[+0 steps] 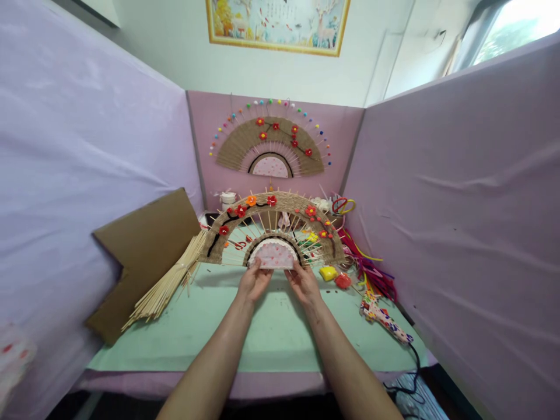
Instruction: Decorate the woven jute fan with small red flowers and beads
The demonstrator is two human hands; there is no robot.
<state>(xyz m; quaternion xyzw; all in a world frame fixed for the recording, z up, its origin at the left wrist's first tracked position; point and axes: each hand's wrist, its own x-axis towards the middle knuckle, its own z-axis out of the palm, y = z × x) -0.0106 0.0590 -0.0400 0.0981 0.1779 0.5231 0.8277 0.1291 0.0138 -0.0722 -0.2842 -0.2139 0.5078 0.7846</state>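
Both my hands hold up a decorative fan (286, 201) made of thin wooden sticks and a woven twine band. Red and orange flowers on dark branches decorate the band, and its half-round base is pink patterned cloth with a pale trim. My left hand (254, 281) grips the base's lower left edge, thumb in front. On the lower right edge, my right hand (303, 282) grips the same base. The fan stands upright above the table, hiding part of what lies behind it. A larger, similar fan (236, 143) hangs on the pink back panel.
On the left, a bundle of sticks (168, 283) lies by brown cardboard (144, 245). At right are a patterned glue gun (385, 321) with a cord, pipe cleaners (371, 271), yellow and red pieces, and scissors (343, 206). Purple-draped panels enclose the green table (280, 344).
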